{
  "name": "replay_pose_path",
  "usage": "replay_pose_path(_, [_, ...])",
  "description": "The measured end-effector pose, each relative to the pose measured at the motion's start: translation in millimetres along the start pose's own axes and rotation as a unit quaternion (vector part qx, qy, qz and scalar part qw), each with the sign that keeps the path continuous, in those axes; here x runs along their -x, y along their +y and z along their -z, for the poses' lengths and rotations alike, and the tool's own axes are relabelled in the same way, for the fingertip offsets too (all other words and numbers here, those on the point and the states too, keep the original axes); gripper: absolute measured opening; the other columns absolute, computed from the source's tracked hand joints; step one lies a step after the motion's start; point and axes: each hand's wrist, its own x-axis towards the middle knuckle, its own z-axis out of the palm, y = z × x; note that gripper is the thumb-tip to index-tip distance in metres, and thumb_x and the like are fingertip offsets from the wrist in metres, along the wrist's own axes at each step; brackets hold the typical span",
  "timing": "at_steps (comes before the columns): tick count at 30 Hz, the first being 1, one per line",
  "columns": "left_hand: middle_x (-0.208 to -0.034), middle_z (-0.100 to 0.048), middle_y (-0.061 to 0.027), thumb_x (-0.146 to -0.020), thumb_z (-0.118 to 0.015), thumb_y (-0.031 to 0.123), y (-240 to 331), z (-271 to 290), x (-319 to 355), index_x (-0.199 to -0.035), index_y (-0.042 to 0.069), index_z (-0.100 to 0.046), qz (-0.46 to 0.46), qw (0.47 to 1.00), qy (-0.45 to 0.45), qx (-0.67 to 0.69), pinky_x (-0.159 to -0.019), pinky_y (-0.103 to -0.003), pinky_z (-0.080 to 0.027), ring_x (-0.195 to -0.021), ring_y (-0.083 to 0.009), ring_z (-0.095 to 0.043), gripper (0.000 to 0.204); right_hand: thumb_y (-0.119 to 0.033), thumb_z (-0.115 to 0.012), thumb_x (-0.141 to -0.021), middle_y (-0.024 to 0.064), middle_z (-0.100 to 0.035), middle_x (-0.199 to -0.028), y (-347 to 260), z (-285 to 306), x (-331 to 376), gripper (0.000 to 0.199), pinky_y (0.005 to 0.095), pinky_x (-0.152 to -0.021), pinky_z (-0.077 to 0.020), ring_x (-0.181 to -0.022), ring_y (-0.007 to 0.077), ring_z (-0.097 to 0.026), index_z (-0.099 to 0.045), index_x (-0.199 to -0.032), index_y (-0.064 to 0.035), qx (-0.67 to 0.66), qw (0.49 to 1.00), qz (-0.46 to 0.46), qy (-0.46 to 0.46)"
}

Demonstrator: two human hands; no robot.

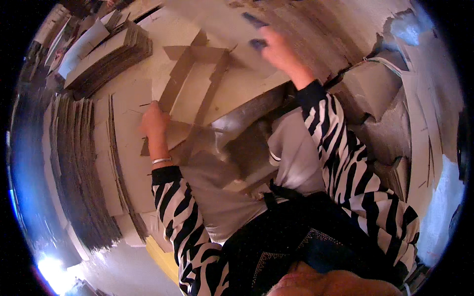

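Note:
A flat die-cut cardboard blank (197, 79) lies in front of me on a pale work surface. My left hand (154, 122) presses on its near left edge, fingers closed over the cardboard. My right hand (277, 48) reaches out to the far side and holds a small dark blue object (256, 20) against the cardboard; the object is blurred. Both forearms wear black-and-white striped sleeves, and a thin bracelet sits on the left wrist.
Tall stacks of flat cardboard sheets (84, 167) stand on edge to the left, with another stack (111, 56) at the far left. More cardboard pieces (380, 84) lean at the right. A yellow item (163, 259) lies near the lower left.

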Motion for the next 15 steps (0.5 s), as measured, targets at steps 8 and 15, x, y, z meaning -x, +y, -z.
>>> replay_pose_path(8, [-0.098, -0.067, -0.0170, -0.078, -0.057, 0.013, -9.1, 12.0, 6.3, -0.101, 0.008, -0.058, -0.007, 0.999, 0.017, 0.044, -0.075, -0.049, -0.052, -0.095, -0.0378, -0.063, 0.024, -0.005, -0.058, -0.079, 0.0200, -0.064, -0.099, -62.8, -63.0, -6.4, 0.031, 0.0433, -0.077, -0.0475, -0.096, 0.0369, -0.061, -0.056, -0.110, -0.0058, 0.001, 0.967, 0.028, -0.255])
replay_pose_path(15, [-0.096, -0.067, -0.0181, -0.081, -0.054, 0.011, -5.3, 7.1, -1.9, -0.101, 0.007, -0.058, -0.019, 0.999, 0.009, 0.039, -0.076, -0.049, -0.052, -0.095, -0.0383, -0.063, 0.021, 0.000, -0.055, -0.074, 0.0173, -0.065, -0.090, -72.9, -58.2, 7.3, 0.031, 0.0476, -0.072, -0.0473, -0.091, 0.0388, -0.061, -0.058, -0.104, -0.0083, 0.054, 0.957, 0.138, -0.251])
